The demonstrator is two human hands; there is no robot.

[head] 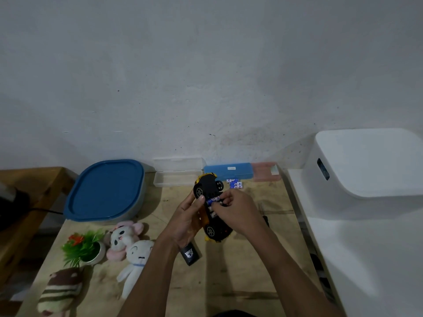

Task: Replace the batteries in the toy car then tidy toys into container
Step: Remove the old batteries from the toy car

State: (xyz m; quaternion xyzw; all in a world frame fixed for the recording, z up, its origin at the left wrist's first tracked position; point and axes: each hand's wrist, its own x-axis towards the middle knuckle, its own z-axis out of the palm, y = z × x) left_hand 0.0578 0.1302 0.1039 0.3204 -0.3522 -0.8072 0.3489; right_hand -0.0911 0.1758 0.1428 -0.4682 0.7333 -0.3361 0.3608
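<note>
A yellow and black toy car (207,191) is held upside down above the wooden table (229,282), its wheels facing up. My left hand (185,221) grips the car's side from the left. My right hand (238,211) pinches a blue battery (212,200) at the open compartment in the car's underside. Two more blue batteries (234,183) lie on the table just behind the car. A black battery cover or remote (190,253) lies under my left wrist. The container with a blue lid (105,191) stands at the back left.
Plush toys lie at the front left: a pink and white one (124,236), a white rabbit (135,261) and a brown striped one (61,289). A small potted plant (85,247) stands beside them. A clear open case (177,175), a blue case (229,170) and a white appliance (366,172) line the back.
</note>
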